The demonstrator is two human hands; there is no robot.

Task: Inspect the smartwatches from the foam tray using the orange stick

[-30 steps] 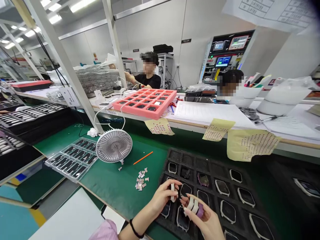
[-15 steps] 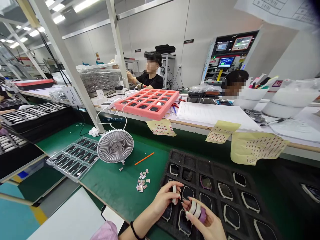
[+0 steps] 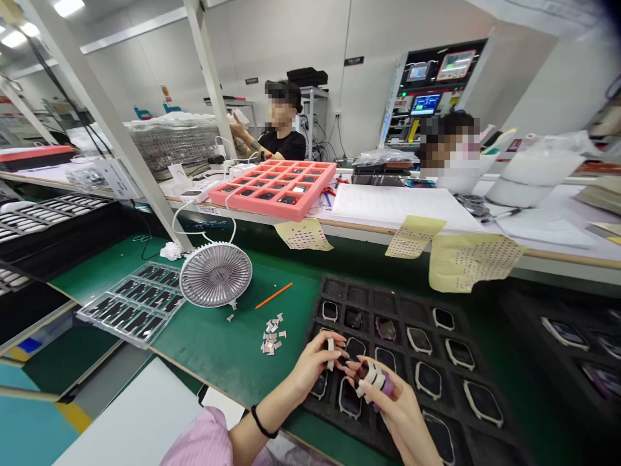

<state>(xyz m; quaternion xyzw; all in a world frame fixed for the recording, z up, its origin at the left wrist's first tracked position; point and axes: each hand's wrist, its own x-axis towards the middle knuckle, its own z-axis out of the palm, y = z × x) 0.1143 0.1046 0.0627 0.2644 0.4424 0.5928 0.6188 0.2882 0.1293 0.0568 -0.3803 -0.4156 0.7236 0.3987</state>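
Note:
Over the black foam tray (image 3: 490,446), my left hand (image 3: 315,362) pinches a small white watch case (image 3: 330,355) on edge between thumb and fingers. Close to its right, my right hand (image 3: 388,398) is wrapped round a stack of watch cases, white ones (image 3: 371,373) and a purple one (image 3: 387,384). The fingertips of both hands are near each other, and the cases in them stay apart. Below, watch faces with pale frames (image 3: 428,380) and a purple-framed one (image 3: 386,328) lie in the tray's compartments.
Left of the tray are scattered small pieces (image 3: 272,336), an orange stick (image 3: 274,296), a round fan (image 3: 216,274) and a clear tray of black parts (image 3: 133,301). A pink foam tray (image 3: 310,200) stands on the shelf. Two people sit beyond; another black tray (image 3: 543,304) is at right.
The view has shifted right and slightly down, showing more of the right-hand tray. Both hands keep hold of their cases. The person beyond has raised a hand with a white object.

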